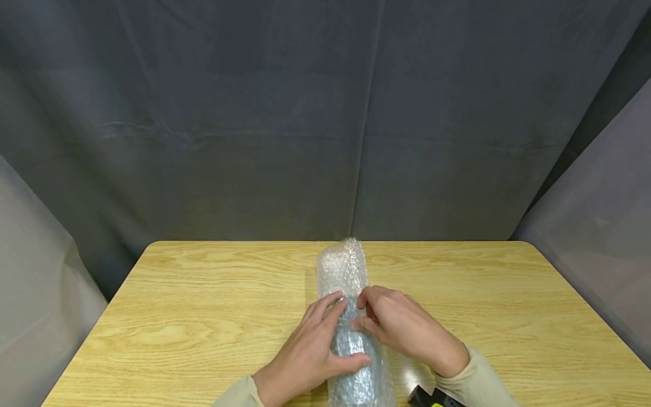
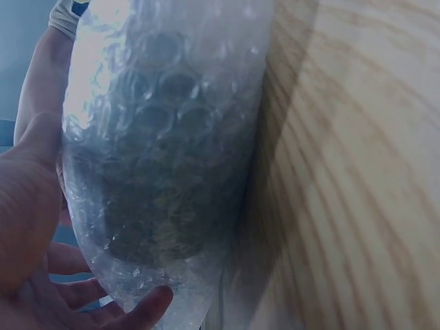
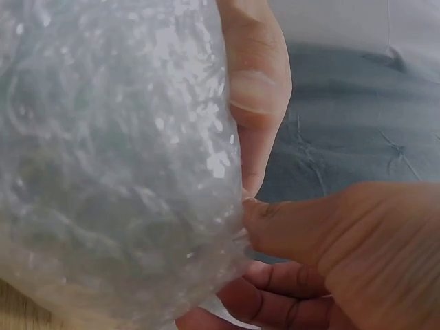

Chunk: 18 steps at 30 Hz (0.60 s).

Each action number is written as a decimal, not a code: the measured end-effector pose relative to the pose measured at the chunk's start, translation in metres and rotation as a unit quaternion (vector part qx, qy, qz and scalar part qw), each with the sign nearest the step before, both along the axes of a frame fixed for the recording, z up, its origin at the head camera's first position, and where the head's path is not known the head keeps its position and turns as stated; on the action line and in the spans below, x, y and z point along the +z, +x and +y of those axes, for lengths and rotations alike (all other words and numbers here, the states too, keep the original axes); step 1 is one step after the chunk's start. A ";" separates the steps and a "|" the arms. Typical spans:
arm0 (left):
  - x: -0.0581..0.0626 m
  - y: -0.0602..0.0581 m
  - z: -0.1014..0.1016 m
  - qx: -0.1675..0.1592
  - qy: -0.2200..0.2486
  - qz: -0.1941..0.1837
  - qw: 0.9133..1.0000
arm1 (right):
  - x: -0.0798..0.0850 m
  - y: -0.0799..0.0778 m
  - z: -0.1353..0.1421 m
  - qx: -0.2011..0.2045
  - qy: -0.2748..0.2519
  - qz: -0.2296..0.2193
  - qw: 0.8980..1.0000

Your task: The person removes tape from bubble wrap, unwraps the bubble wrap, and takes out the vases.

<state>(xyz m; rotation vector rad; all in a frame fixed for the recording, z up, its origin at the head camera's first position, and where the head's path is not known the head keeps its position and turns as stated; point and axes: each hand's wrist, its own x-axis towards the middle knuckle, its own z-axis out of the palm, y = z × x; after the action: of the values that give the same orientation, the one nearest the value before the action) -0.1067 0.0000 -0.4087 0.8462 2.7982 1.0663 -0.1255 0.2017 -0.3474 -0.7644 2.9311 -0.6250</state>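
Nearest me, at the tabletop's front, one black device (image 1: pixel 421 395) with a yellow-green patch, its details too small to make out, sits partly behind a right sleeve (image 1: pixel 475 381). There are two pale sleeves and two bare hands. The left hand (image 1: pixel 317 350) is spread, thumb laid across one bubble-wrapped package (image 1: pixel 351 342), fingers along its left side. The right hand (image 1: pixel 399 322) is bent over the right side, pinching the wrap's edge between thumb and fingers. The package lies lengthwise in the middle of the tabletop (image 1: pixel 203 316), running from near me towards the far edge. Both hands cover part of it; the cloudy bubbles blur a bluish-grey, darker shape inside, which I cannot identify. Its far end is paler, crumpled wrap. The tabletop is yellow wood grain with rounded far corners. Beyond hangs one dark grey curtain (image 1: pixel 264 141), creased, flanked by two pale panels, left (image 1: pixel 40 271) and right (image 1: pixel 595 226).
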 end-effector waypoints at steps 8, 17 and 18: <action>0.000 -0.001 0.000 0.000 0.002 -0.003 1.000 | -0.001 -0.001 0.000 -0.004 0.001 -0.003 1.000; 0.000 -0.001 0.001 0.003 0.001 -0.011 1.000 | -0.001 -0.002 -0.001 -0.008 -0.003 -0.017 1.000; 0.001 -0.001 0.001 0.004 0.001 -0.012 1.000 | -0.001 -0.002 -0.001 -0.007 -0.002 -0.018 1.000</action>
<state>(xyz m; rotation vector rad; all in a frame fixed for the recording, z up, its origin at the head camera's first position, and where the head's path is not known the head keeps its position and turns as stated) -0.1075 0.0014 -0.4081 0.8185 2.7832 1.0719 -0.1271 0.2012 -0.3483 -0.7261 2.9069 -0.6404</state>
